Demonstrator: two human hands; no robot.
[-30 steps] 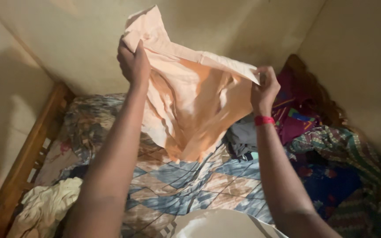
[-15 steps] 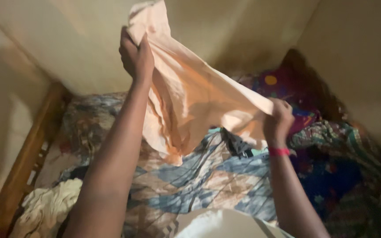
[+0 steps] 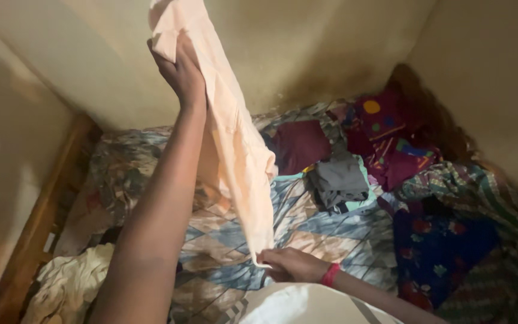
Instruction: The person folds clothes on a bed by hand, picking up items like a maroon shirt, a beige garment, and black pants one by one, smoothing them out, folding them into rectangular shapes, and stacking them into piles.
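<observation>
The left hand (image 3: 181, 72) is raised high, arm stretched almost straight up and away from the body, fingers closed around the top edge of a peach cloth (image 3: 235, 150). The cloth hangs from that grip in a long narrow fall, slanting down toward the body. The right hand (image 3: 292, 264) is low and close to the chest, palm down, fingers pinching the cloth's bottom corner; a red wristband (image 3: 330, 274) sits just behind it on the wrist. So the cloth is stretched lengthwise between the two hands, over the bed (image 3: 331, 234).

The top of the cloth runs out of view above the left hand. The left forearm hides part of the bedspread and part of the cloth's near edge. The right forearm is cut off at the lower edge.

Beyond the right hand lies a folded grey garment (image 3: 340, 180), with a maroon one (image 3: 301, 144) just behind it. Further to the right is a heap of patterned fabrics (image 3: 445, 198), its pieces hard to tell apart in the dim light. Below the left arm sits a crumpled cream cloth (image 3: 70, 282) beside the wooden bed frame (image 3: 37, 228).
</observation>
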